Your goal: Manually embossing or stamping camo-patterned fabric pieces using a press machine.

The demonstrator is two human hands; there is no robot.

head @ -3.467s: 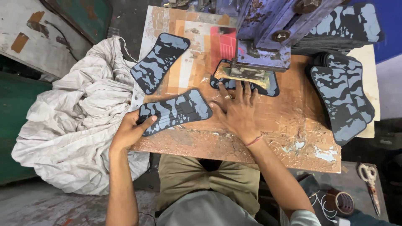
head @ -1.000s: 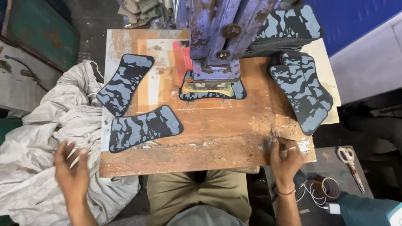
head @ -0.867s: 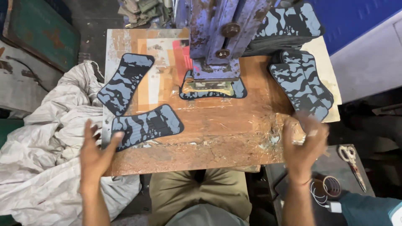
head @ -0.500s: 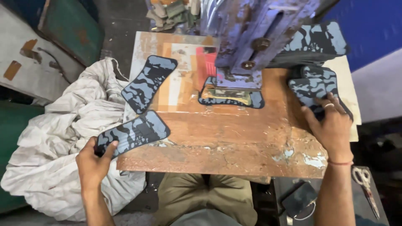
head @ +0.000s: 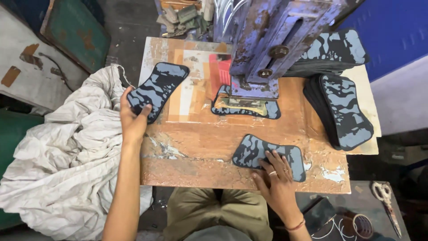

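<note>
From the head camera, the left hand [head: 132, 121] reaches out along the left edge of the worn wooden table [head: 200, 147], forearm stretched straight up from the lap, thumb and fingers closed around the near end of a blue-and-black camouflage sole piece [head: 156, 89] that lies slanted on the tabletop. The right hand [head: 278, 178] lies flat with its fingers spread, pressing down on a second camouflage piece [head: 269, 156] near the front edge (a ring shows on one finger, a thread band on the wrist). A third piece [head: 245, 107] sits under the foot of the blue press [head: 272, 49]. Two stacks of the same pieces [head: 345, 109] stand at the right. A crumpled white sack [head: 58, 165] hangs open beside the table; what it holds cannot be made out. Scissors [head: 385, 201] lie at lower right.
</note>
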